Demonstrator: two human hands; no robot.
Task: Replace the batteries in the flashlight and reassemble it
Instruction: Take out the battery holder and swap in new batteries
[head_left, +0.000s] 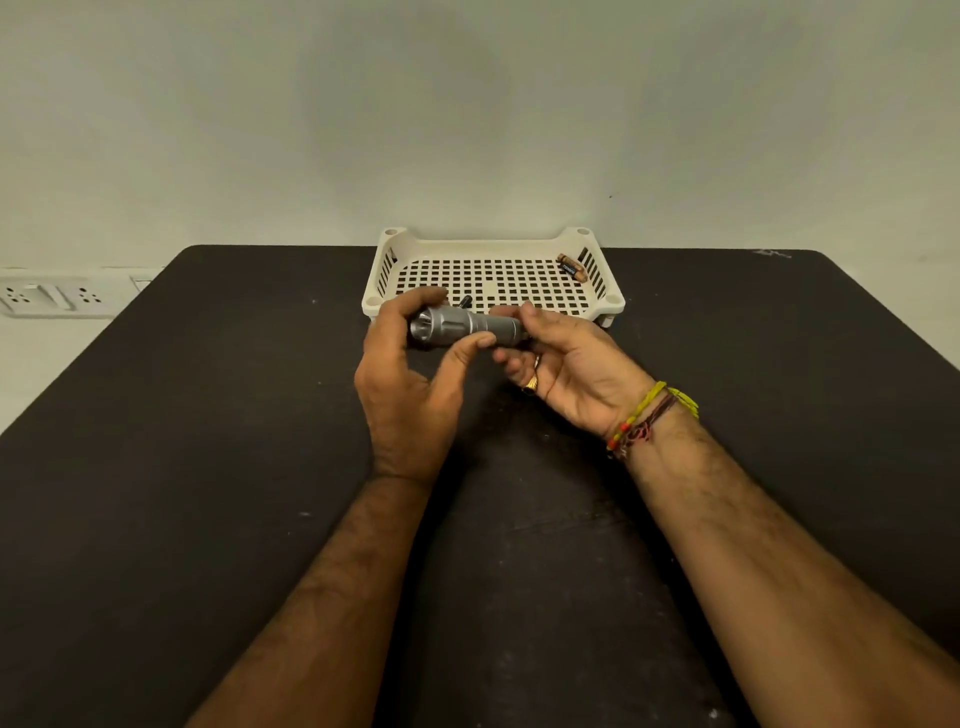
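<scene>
both hands on the flashlight (462, 327), held above the dark table (208, 467), just in front of the white basket (493, 241).

head view: long axis runs left-right, lens end toward the left hand (410, 374), tail toward the right hand (561, 364). left fingers and thumb curl round the head; right fingers pinch the tail end. each hand is at its own end, suited to a twist.

batteries (571, 267) lie in the basket's far right corner, well apart. tail cap hidden by right fingers; cannot tell whether it is seated. small black part (464, 301) behind the body, unclear.
</scene>
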